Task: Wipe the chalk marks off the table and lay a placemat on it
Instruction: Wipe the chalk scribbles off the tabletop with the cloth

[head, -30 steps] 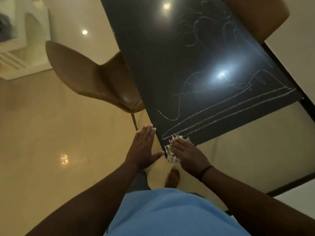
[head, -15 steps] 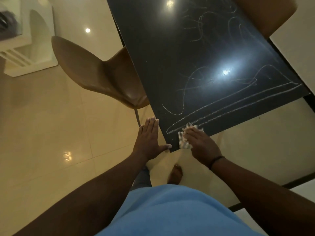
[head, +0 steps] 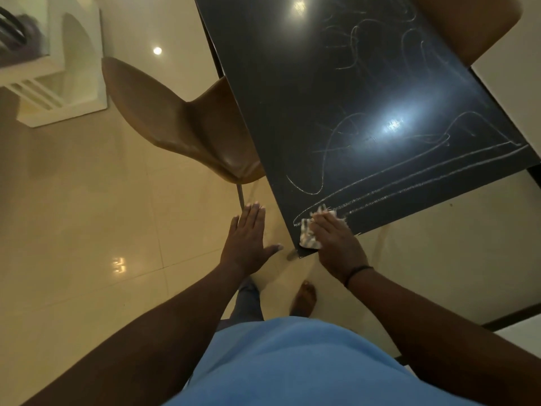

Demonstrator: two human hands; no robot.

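Observation:
A black table [head: 278, 83] fills the upper right, covered with white chalk marks [head: 409, 177]: long lines along the near edge and scribbles farther back. My right hand [head: 336, 241] lies flat on a small white cloth [head: 307, 240] and presses it onto the table's near corner, at the end of the chalk lines. Part of the cloth sticks out to the left of my fingers. My left hand [head: 248, 235] hovers flat with fingers straight and thumb spread, just left of the corner, holding nothing. No placemat is in view.
A brown chair [head: 190, 127] stands tucked against the table's left side. Another brown chair [head: 468, 24] sits at the far right edge. A white cabinet [head: 58, 68] is at the upper left. My bare foot [head: 304, 297] is on the glossy tile floor.
My right hand has slid the cloth a little farther onto the table corner, up to the end of the chalk lines. My left hand stays beside the corner.

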